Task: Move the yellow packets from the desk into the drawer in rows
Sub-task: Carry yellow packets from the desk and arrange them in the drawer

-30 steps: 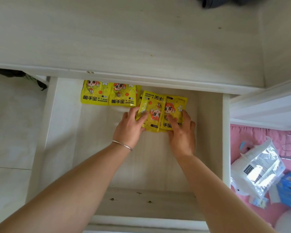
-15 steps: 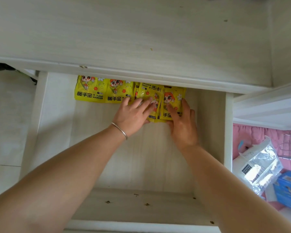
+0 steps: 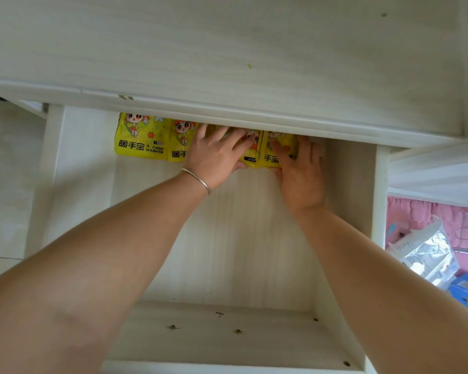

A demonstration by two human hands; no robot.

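Since a second ago we have slid both packets (image 3: 265,151) back under the surface (image 3: 227,49) edge; left hand (image 3: 214,155) and right hand (image 3: 299,168) press flat, uncurled, beside the drawer (image 3: 79,184) row.

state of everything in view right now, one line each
drawer: pulled open, mostly bare inside
yellow packets: lying flat in a row at the back of the drawer, tops hidden under the desk edge
left hand: open, fingers spread, pressing flat on the packets
right hand: open, palm down on the rightmost packet
desk: no packets on the part in view
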